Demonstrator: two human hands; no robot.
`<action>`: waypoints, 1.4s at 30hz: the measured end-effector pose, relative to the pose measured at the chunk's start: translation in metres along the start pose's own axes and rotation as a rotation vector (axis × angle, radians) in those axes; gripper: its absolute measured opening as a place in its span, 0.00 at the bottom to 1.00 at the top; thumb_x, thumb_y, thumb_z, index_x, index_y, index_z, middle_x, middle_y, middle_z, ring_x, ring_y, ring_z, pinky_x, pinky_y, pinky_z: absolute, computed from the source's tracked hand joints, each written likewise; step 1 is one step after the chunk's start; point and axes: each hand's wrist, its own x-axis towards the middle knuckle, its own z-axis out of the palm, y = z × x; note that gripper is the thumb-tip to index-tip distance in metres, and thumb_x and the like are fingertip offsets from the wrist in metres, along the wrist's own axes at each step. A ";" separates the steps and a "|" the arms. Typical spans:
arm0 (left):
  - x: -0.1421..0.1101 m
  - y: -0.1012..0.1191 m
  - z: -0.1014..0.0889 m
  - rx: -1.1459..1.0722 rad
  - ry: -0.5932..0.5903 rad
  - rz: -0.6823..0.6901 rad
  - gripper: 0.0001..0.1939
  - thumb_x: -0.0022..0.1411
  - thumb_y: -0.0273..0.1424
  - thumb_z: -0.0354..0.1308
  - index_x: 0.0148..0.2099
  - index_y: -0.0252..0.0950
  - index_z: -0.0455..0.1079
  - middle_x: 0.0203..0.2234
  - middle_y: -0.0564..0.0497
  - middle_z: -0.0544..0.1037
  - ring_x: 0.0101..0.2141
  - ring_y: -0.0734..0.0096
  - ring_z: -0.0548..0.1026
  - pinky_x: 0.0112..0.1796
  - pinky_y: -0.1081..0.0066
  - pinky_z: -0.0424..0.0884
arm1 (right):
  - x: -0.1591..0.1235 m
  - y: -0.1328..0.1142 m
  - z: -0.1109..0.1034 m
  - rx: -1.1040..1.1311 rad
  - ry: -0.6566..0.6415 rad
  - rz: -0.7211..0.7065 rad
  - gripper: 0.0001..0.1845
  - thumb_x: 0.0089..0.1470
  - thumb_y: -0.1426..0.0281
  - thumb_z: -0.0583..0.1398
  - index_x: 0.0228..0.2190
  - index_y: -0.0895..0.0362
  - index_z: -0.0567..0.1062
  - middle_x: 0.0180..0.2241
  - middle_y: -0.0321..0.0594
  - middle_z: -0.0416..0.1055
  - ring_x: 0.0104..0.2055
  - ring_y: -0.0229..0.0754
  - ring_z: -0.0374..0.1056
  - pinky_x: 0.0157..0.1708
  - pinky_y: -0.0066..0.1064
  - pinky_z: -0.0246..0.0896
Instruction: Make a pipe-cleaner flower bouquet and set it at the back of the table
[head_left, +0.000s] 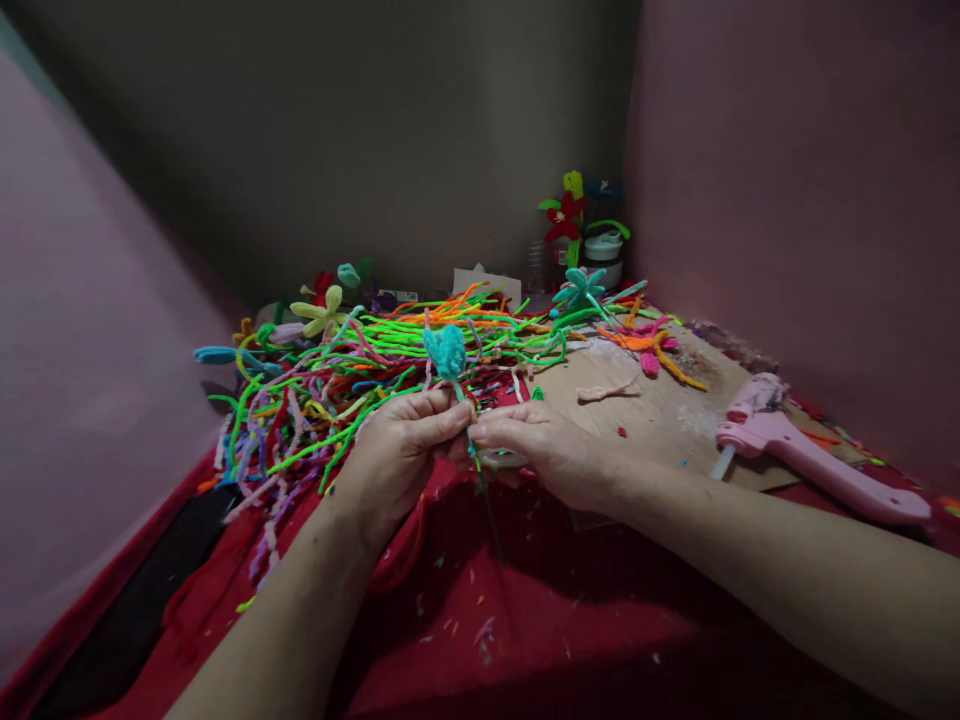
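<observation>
A turquoise pipe-cleaner flower (445, 350) stands upright above my two hands, its thin stem running down between them. My left hand (420, 425) is closed, thumb and fingers pinching the stem just under the bloom. Close beside it, my right hand (532, 440) pinches the same stem at nearly the same height. Below my fingertips the dark stem end hangs over the red cloth (570, 630). Behind my hands spreads a large pile of pipe cleaners (405, 335) in green, orange, pink and purple.
A pink glue gun (817, 450) lies at the right beside a brown board (630, 400). Finished flowers (577, 288) lie behind the board, and more stand by a lidded container (604, 250) at the back. A dark flat object (142, 600) lies at the left edge.
</observation>
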 end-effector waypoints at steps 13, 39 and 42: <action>0.002 -0.001 -0.003 -0.043 -0.025 0.027 0.10 0.50 0.33 0.63 0.29 0.30 0.72 0.17 0.53 0.68 0.19 0.81 0.62 0.22 0.79 0.59 | 0.000 -0.003 -0.001 0.116 0.016 0.005 0.09 0.45 0.67 0.60 0.21 0.60 0.75 0.18 0.31 0.60 0.20 0.30 0.49 0.22 0.27 0.42; 0.005 -0.001 -0.007 -0.034 -0.081 -0.051 0.13 0.44 0.35 0.66 0.24 0.29 0.71 0.10 0.57 0.61 0.13 0.84 0.58 0.18 0.79 0.55 | -0.002 -0.002 -0.001 0.043 -0.043 0.024 0.10 0.47 0.66 0.60 0.24 0.61 0.76 0.19 0.32 0.61 0.23 0.32 0.54 0.23 0.27 0.46; 0.005 0.000 -0.002 -0.051 -0.035 -0.009 0.11 0.47 0.33 0.65 0.30 0.30 0.72 0.16 0.55 0.68 0.17 0.83 0.62 0.20 0.80 0.57 | -0.002 -0.002 0.001 0.039 0.072 -0.016 0.10 0.45 0.67 0.60 0.19 0.60 0.73 0.17 0.30 0.57 0.22 0.31 0.50 0.24 0.27 0.45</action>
